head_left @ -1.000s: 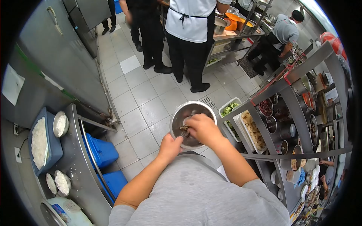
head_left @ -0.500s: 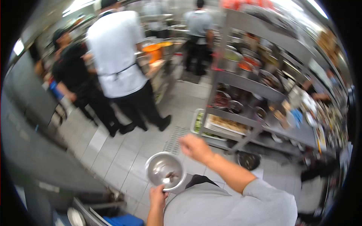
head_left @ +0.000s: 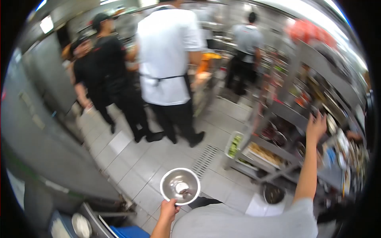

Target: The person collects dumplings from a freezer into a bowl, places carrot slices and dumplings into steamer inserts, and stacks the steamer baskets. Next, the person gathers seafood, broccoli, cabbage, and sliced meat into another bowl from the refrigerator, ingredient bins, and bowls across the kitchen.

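My left hand (head_left: 169,209) grips the near rim of a round metal bowl (head_left: 170,183), held out in front of my body above the tiled floor. At the bottom of the bowl lie a few small dark pieces (head_left: 185,193) that I cannot make out, beside a bright spot. My right hand (head_left: 316,126) is stretched out to the right with its fingers apart, holding nothing that I can see. It is in front of a grey metal shelf rack (head_left: 289,85), nearest to the bowls and pans on its shelves.
Several people stand ahead, one in a white shirt (head_left: 166,59) at a counter. Low on the rack are a tub of green vegetables (head_left: 235,144) and a tray of pale food (head_left: 265,154). A dark bucket (head_left: 274,193) stands on the floor; steel cabinets (head_left: 51,135) line the left.
My right hand has moved from beside the bowl out to the right, and its curled fingers have spread. The view has turned left. My left hand keeps hold of the bowl.
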Motion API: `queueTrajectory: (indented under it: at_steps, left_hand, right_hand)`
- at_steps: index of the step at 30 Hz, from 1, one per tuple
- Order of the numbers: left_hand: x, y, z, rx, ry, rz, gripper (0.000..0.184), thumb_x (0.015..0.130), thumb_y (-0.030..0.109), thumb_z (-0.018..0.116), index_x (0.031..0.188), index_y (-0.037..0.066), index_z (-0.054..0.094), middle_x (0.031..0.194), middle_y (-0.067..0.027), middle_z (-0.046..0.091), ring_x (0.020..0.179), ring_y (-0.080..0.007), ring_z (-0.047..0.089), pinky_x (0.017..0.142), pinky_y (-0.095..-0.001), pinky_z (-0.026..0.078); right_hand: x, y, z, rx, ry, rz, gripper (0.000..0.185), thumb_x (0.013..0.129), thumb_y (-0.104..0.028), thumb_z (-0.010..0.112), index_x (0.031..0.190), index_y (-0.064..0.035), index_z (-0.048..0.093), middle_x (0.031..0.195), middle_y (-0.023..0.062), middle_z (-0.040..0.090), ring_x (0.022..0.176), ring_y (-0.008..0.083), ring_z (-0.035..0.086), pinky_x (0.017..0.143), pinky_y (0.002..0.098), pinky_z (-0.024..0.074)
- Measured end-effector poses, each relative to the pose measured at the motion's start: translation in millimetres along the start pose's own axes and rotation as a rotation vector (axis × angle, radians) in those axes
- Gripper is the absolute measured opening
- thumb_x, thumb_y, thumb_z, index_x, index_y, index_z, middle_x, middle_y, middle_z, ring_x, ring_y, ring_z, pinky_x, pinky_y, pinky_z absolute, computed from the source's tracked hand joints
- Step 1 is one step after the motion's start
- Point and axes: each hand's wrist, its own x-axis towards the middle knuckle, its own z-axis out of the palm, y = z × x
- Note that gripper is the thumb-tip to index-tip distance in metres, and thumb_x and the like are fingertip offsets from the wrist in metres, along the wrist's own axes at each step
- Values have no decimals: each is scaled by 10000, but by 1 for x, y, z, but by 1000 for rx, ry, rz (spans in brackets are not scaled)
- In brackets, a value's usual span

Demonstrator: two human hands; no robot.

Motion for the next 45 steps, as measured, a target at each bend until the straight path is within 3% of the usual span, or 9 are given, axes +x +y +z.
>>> queueTrajectory:
  at_steps: [3, 5, 7, 10, 17, 28, 36, 40, 45]
  left_hand:
    - [26, 41, -14, -27, 131, -28, 163, 963, 91, 620, 990, -64, 665, 756, -129, 687, 511, -130, 536, 430, -279, 382]
    - [50, 76, -30, 32, 122, -60, 190, 971, 94, 600, 1051, -72, 644, 761, -143, 667, 524, -132, 542, 432, -284, 392]
    - [74, 125, -47, 12, 179, -57, 187, 966, 95, 603, 1041, -70, 647, 762, -144, 670, 523, -129, 538, 432, -284, 388]
    - [108, 181, -69, -43, 242, -40, 201, 954, 114, 620, 988, -75, 679, 755, -138, 691, 515, -124, 538, 442, -277, 386]
    - [135, 269, -158, -277, 188, 130, 460, 1105, 372, 639, 1291, -48, 624, 892, -122, 737, 661, -101, 608, 557, -240, 471]
    - [129, 444, -460, -361, 813, 582, 387, 1062, 211, 697, 1406, 51, 623, 1025, -34, 750, 772, -87, 633, 656, -219, 471]
    - [131, 575, -537, -67, 989, 761, 450, 1087, 176, 650, 1499, 19, 563, 1198, -67, 722, 973, -106, 663, 786, -239, 526]
    - [109, 659, -527, 232, 1358, 1649, 494, 1085, 57, 588, 1551, -48, 463, 1473, -199, 613, 1355, -288, 609, 1127, -393, 493]
    - [95, 752, -524, 154, 1297, 1995, 513, 1076, 47, 594, 1544, -90, 437, 1523, -215, 594, 1429, -306, 571, 1143, -393, 485]
  right_hand:
    - [-87, -164, -5, 509, -140, -204, 411, 1012, -107, 679, 1407, -1, 635, 1465, 251, 596, 1389, 417, 547, 1159, 502, 404]
    - [-187, -290, 10, 1083, -637, 83, 615, 887, -93, 763, 1467, 0, 581, 1511, 213, 578, 1431, 402, 508, 1217, 491, 373]
    - [-209, -423, -29, 1093, -1289, -210, 894, 812, -171, 898, 1583, -9, 475, 1632, 230, 470, 1545, 417, 391, 1277, 500, 313]
    - [-237, -567, -50, 1430, -1414, -672, 853, 808, -214, 926, 1561, -163, 529, 1536, 238, 552, 1451, 457, 497, 1176, 493, 460]
    - [-223, -778, -44, 1647, -1418, -849, 367, 772, -64, 877, 1070, -131, 674, 1125, 139, 661, 1055, 385, 678, 874, 452, 574]
    - [-234, -1019, -100, 1603, -1429, -918, 394, 771, -106, 904, 1080, -139, 662, 1104, 124, 665, 1008, 366, 694, 831, 448, 582]
    - [-223, -1112, -120, 1683, -1334, -843, 362, 774, -59, 868, 1071, -115, 669, 1088, 125, 661, 1015, 366, 682, 842, 436, 578]
    - [-224, -1139, -122, 1630, -1387, -818, 350, 778, -60, 855, 1067, -115, 666, 1094, 127, 662, 1035, 369, 676, 848, 444, 575]
    - [-220, -1162, -131, 1644, -1280, -825, 340, 780, -74, 846, 1065, -120, 668, 1090, 120, 661, 1018, 361, 678, 823, 448, 577]
